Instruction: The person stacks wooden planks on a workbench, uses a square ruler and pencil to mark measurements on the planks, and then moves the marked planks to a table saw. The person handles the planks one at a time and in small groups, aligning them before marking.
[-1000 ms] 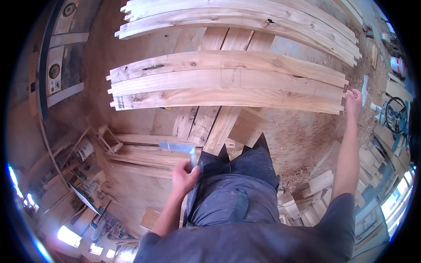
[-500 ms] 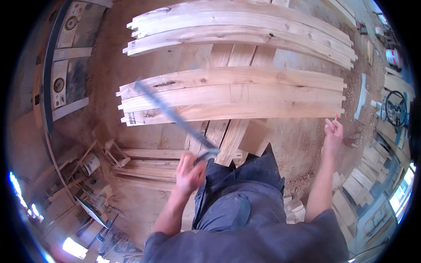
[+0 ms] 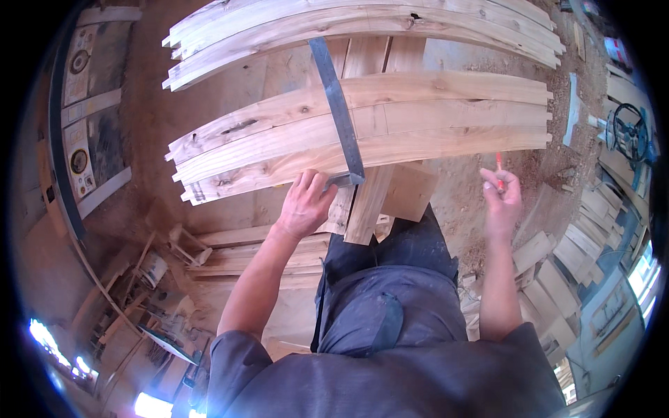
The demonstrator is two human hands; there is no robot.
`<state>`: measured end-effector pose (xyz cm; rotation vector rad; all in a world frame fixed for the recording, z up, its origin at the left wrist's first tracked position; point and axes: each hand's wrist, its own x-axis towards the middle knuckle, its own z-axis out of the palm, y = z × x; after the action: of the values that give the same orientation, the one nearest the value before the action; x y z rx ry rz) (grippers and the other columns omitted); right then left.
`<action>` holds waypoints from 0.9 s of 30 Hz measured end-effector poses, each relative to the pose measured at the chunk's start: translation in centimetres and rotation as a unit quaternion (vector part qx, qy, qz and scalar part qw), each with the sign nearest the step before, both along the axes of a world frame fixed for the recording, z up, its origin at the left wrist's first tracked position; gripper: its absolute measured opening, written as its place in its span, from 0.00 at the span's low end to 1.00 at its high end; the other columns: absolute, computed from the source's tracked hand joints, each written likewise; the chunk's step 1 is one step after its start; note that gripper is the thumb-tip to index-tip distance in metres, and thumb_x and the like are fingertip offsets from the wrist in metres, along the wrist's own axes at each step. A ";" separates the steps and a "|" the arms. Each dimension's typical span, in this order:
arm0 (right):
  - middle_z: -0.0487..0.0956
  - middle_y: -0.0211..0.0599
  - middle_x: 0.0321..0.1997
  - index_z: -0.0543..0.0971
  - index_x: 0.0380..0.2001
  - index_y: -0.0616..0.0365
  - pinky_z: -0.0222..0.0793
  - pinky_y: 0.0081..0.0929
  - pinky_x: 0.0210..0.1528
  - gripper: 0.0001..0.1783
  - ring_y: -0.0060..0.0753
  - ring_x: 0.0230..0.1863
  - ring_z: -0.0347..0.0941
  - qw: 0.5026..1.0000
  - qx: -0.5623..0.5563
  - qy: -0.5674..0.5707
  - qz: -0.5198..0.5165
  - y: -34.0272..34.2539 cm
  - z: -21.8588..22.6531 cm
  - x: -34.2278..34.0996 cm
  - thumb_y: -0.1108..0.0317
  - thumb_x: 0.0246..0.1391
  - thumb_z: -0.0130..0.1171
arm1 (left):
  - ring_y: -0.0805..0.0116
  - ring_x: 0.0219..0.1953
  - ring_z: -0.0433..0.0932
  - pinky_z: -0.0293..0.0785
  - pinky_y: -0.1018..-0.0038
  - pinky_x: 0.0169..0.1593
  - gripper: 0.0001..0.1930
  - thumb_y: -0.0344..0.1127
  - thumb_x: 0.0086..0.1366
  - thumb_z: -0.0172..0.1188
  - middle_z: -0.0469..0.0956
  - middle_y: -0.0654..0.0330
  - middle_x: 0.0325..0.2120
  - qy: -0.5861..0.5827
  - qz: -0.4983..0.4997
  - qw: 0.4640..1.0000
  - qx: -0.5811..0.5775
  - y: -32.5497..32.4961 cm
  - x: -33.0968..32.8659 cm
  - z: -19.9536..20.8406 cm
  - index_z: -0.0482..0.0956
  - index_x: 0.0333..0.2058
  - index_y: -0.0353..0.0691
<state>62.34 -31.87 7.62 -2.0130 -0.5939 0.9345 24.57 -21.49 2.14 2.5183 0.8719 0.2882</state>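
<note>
The left hand (image 3: 304, 203) is closed around the short arm of a grey metal L-shaped square (image 3: 337, 106), whose long blade lies across three pale wooden boards with tenoned ends (image 3: 408, 120). The right hand (image 3: 503, 196) pinches a slim red pencil-shaped tool (image 3: 499, 163) close to the boards' near edge.

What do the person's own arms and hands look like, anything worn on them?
Left hand and right hand: both bare, five-fingered, no gloves. Forearms uncovered, no watch, cable or marking visible. Short, loose, dark grey sleeves cover the upper arms, part of a dark shirt.
</note>
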 end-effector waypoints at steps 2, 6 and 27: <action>0.82 0.42 0.47 0.71 0.46 0.61 0.65 0.30 0.61 0.13 0.32 0.56 0.74 0.998 0.003 -0.008 0.058 0.1 0.5 -2.1 0.78 0.56 0.55 | 0.53 0.43 0.72 0.73 0.61 0.47 0.15 0.28 0.45 0.59 0.69 0.53 0.39 -0.001 0.000 1.000 -0.007 0.3 -0.2 -0.2 0.78 0.36 0.36; 0.82 0.43 0.45 0.74 0.42 0.60 0.66 0.31 0.60 0.09 0.34 0.55 0.75 0.991 0.004 -0.016 0.135 0.4 2.5 -6.7 0.78 0.56 0.56 | 0.54 0.45 0.72 0.73 0.61 0.47 0.15 0.28 0.45 0.59 0.70 0.53 0.42 -0.004 -0.021 1.000 -0.003 0.9 -0.2 -0.1 0.78 0.36 0.36; 0.72 0.36 0.20 0.78 0.32 0.58 0.64 0.36 0.27 0.07 0.40 0.23 0.68 0.928 0.150 -0.135 0.313 5.9 1.1 -14.0 0.72 0.51 0.65 | 0.57 0.43 0.74 0.75 0.65 0.45 0.14 0.29 0.45 0.59 0.75 0.54 0.49 -0.027 -0.053 0.998 0.025 1.4 -0.1 0.4 0.78 0.34 0.33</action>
<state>48.37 -25.93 8.76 -1.6989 -1.5011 0.8512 24.49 -20.13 2.56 2.5797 0.7157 0.3469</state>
